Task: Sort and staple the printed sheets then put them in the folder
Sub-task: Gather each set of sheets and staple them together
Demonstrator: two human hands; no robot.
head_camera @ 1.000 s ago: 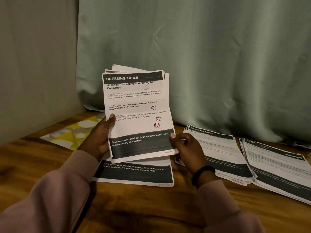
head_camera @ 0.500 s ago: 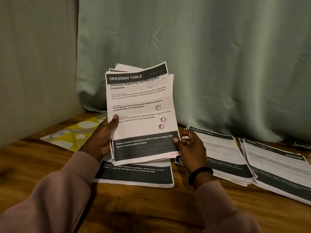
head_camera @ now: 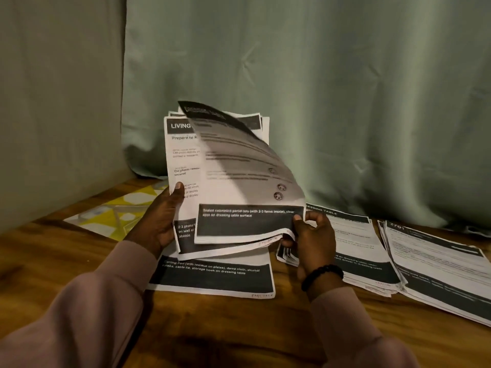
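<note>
My left hand (head_camera: 159, 221) grips a stack of printed sheets (head_camera: 183, 160) upright above the table, thumb on its left edge. Its front page is headed "LIVING". My right hand (head_camera: 310, 237) pinches the lower right corner of a "DRESSING TABLE" sheet (head_camera: 247, 181), which curls away from the stack toward the right, its top bent and blurred. Under my hands a single sheet (head_camera: 215, 280) lies flat on the wooden table (head_camera: 212, 330). Two piles of sheets lie to the right: a middle pile (head_camera: 356, 251) and a far right pile (head_camera: 435, 266).
A yellow and white patterned folder or mat (head_camera: 114, 213) lies at the back left of the table. A green curtain (head_camera: 318, 102) hangs behind, and a grey wall closes the left side. No stapler is in view.
My right hand has pulled the front "DRESSING TABLE" sheet off the held stack toward the right, uncovering a "LIVING" page beneath. My left hand has kept the stack in place.
</note>
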